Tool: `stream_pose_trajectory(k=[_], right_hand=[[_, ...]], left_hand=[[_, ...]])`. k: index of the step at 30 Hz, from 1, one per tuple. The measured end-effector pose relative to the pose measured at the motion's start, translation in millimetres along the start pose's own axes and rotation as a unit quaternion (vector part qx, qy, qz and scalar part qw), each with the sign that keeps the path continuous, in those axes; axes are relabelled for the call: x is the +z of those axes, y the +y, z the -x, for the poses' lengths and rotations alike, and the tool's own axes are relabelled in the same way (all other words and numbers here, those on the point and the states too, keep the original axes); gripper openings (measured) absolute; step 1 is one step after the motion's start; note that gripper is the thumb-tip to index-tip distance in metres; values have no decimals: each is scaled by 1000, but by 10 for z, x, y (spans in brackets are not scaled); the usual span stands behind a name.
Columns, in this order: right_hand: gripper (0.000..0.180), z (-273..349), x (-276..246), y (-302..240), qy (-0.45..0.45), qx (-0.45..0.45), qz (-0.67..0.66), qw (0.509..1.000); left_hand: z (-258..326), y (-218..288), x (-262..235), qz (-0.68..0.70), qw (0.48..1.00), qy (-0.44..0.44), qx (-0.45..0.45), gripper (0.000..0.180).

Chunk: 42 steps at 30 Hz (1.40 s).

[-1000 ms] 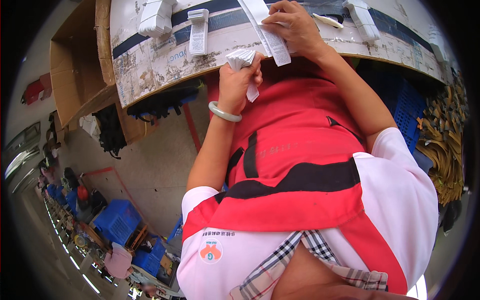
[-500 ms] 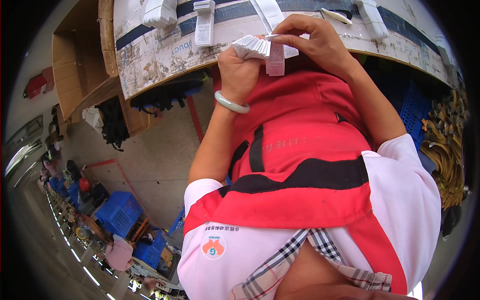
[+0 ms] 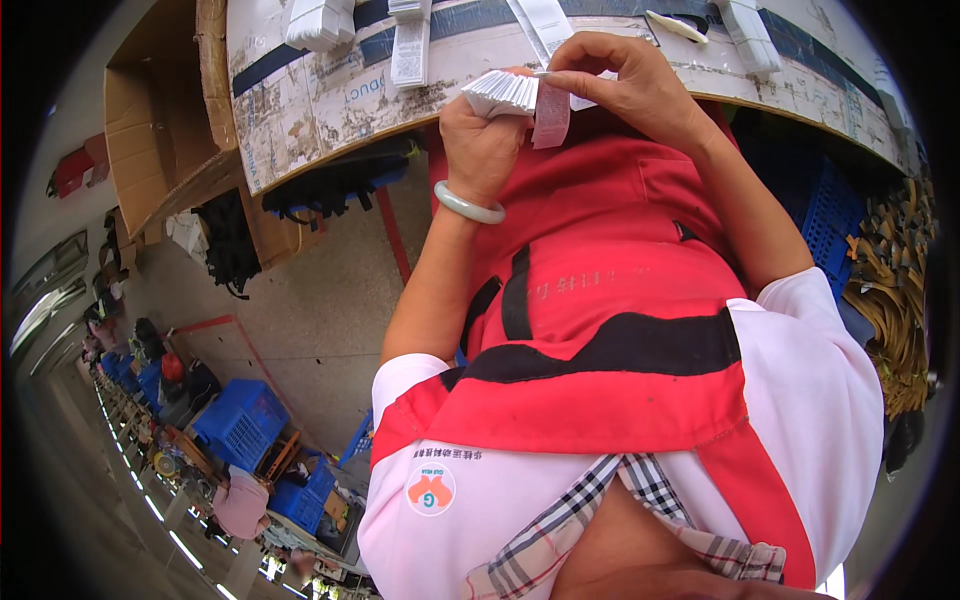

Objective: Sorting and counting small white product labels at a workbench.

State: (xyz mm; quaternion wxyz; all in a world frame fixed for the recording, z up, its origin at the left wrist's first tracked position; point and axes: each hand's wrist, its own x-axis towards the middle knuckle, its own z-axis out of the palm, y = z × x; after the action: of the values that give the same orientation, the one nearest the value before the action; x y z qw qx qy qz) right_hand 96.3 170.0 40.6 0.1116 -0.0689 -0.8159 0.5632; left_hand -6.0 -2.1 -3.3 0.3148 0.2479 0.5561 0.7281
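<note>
My left hand (image 3: 482,140) is closed round a fanned stack of white printed labels (image 3: 500,93), held over my lap by the table's near edge. Close beside it, my right hand (image 3: 622,78) pinches with thumb and forefinger at the stack's right side. From that pinch hangs a single thin, see-through label (image 3: 551,118), its lower end in front of my red apron (image 3: 600,180). Behind the hands, a long strip of white labels (image 3: 543,25) lies on the table. To its left is another label bundle (image 3: 410,50).
The worn table (image 3: 310,110) spans the top, bearing further label bundles (image 3: 320,22) (image 3: 748,35) and a white-handled tool (image 3: 677,27). An open cardboard box (image 3: 160,110) stands left. Blue crates (image 3: 240,420) (image 3: 830,215) are on both sides. Brown straps (image 3: 890,320) hang at right.
The thin label below my right fingers has swung slightly and curls more. Both hands stay almost where they were, and the whole view has shifted a little.
</note>
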Motion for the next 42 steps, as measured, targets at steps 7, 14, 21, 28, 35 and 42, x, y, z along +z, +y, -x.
stream_pose_trajectory(k=[7, 14, 21, 28, 35, 42], right_hand=[[22, -4, 11, -109, -56, 94, -157, 982], [13, -190, -37, 288, 50, 22, 33, 998], [13, -383, -134, 506, 142, -80, 238, 958], [13, -298, -42, 240, 139, -99, 180, 969], [11, -372, -95, 556, 129, -96, 211, 964], [11, -324, -20, 375, 136, -28, 178, 974]], left_hand=[[-10, 161, 66, 146, 971, -38, -187, 29], [-21, -20, 8, 222, 950, -88, -203, 26], [-48, -25, 79, 173, 964, -26, -200, 20], [-92, -6, 30, -38, 996, 75, -26, 15], [-116, -52, 63, -49, 997, 44, -26, 14], [-154, -51, 8, -79, 995, 67, 15, 14]])
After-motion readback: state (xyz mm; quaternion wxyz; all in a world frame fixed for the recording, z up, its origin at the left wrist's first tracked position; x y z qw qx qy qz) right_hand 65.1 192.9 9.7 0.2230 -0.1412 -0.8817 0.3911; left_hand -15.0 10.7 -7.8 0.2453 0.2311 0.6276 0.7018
